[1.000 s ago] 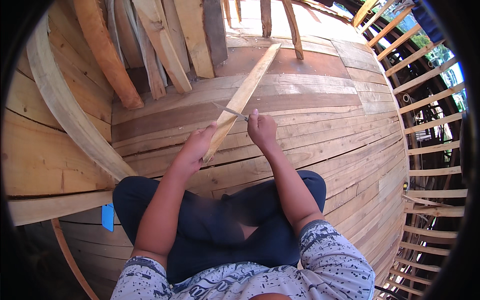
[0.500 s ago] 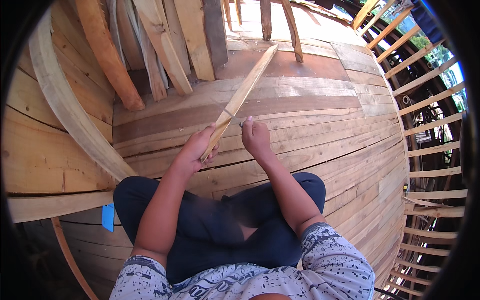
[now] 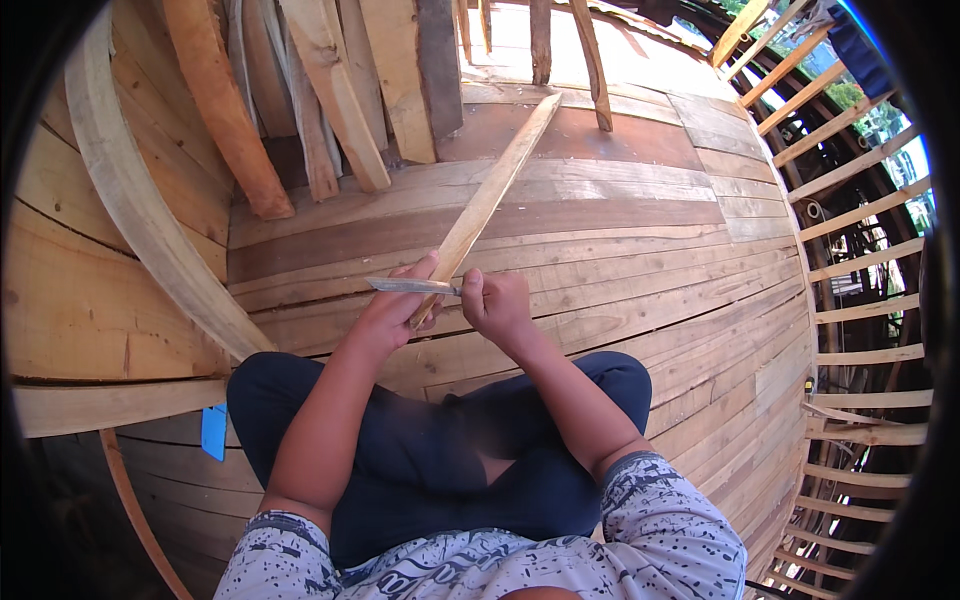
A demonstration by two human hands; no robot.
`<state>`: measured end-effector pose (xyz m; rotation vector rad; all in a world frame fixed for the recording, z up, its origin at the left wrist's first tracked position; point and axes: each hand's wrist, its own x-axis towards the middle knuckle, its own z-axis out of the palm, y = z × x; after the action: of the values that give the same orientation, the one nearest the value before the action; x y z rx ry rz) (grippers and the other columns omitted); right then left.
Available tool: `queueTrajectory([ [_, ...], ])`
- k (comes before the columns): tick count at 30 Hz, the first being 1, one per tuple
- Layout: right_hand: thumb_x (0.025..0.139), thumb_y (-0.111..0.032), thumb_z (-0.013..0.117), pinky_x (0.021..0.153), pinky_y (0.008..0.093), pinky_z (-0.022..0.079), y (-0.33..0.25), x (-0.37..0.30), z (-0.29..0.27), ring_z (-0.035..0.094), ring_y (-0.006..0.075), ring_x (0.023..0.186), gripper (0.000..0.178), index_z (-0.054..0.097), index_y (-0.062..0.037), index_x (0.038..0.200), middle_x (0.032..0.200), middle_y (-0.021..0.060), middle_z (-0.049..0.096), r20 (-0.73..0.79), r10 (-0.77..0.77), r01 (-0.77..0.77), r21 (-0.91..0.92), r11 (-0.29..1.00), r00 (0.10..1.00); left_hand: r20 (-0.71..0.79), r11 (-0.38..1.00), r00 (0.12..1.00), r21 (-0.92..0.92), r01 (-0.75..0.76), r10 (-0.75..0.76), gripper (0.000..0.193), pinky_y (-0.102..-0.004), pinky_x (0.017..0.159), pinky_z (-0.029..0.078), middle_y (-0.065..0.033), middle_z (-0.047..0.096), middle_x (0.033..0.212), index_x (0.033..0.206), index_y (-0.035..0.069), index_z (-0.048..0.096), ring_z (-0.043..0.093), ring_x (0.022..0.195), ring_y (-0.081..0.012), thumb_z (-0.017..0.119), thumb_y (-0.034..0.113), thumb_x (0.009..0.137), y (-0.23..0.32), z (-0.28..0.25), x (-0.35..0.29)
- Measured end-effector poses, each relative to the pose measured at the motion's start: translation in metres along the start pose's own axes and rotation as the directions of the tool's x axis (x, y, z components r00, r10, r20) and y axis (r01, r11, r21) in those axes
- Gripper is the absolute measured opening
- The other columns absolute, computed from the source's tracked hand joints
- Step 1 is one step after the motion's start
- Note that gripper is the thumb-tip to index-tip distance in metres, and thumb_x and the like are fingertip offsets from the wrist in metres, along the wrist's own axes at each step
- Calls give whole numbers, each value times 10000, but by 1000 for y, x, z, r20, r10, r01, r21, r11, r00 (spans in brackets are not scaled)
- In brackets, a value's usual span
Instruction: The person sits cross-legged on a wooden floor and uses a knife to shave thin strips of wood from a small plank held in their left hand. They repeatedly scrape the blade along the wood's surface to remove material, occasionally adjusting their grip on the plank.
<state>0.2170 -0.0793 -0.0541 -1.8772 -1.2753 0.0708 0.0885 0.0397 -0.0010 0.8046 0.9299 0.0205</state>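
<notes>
Single view: head, left camera of side-by-side pair, wide fisheye. Looks from above, steeply down and ahead, over shirt (image 3: 670,520) and legs (image 3: 300,410). Picture upright; its left is person's left. Shirt nearest, along lower edge; forearms (image 3: 322,425) run up from there; hands (image 3: 500,305) within arm's reach, near middle, small in wide field. Floor (image 3: 640,300) spreads through centre and right, receding toward bright top. Plank wall (image 3: 90,290) at left rim, slats (image 3: 865,356) at right rim. Dark surround rounds off corners.
</notes>
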Motion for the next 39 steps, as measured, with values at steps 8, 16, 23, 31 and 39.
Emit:
queueTrajectory([
  [8, 993, -277, 445, 472, 466, 424, 18, 12, 6, 537, 377, 434, 523, 611, -41, 556, 482, 188, 510, -37, 145, -147, -58, 987, 989, 135, 986, 990, -157, 54, -33, 346, -227, 364, 287, -10, 514, 675, 910, 118, 532, 412, 441, -69, 489, 437, 1036, -8, -13, 18],
  [16, 988, -279, 470, 446, 458, 417, 17, 17, -5, 526, 356, 403, 518, 616, -44, 550, 459, 168, 504, -33, 132, -133, -65, 989, 991, -45, 998, 997, -3, -69, 69, 294, -267, 382, 324, -21, 495, 650, 955, 95, 531, 432, 448, -106, 481, 369, 1050, -17, 5, 11],
  [23, 985, -275, 464, 455, 455, 417, 1, 8, -6, 539, 350, 422, 504, 620, -49, 563, 477, 163, 518, -72, 70, -81, -172, 982, 995, -45, 999, 998, 11, -37, 37, 293, -260, 379, 326, -28, 489, 654, 971, 85, 528, 436, 445, -110, 493, 366, 1047, -5, 8, 3],
  [31, 984, -277, 458, 454, 457, 427, -17, 0, -8, 548, 346, 423, 498, 635, -67, 568, 475, 151, 526, -45, 133, -140, -236, 962, 990, -102, 1000, 995, -1, -20, 20, 306, -267, 389, 354, -21, 501, 686, 1004, 85, 541, 449, 451, -107, 510, 388, 1035, -1, 11, -1],
  [39, 976, -284, 476, 445, 461, 427, 7, 17, -16, 544, 353, 413, 506, 623, -50, 552, 471, 165, 521, -101, 222, -241, -248, 938, 970, -35, 998, 997, 7, -66, 66, 324, -261, 386, 359, -14, 504, 643, 945, 95, 546, 432, 434, -100, 519, 408, 1028, -7, 5, 6],
])
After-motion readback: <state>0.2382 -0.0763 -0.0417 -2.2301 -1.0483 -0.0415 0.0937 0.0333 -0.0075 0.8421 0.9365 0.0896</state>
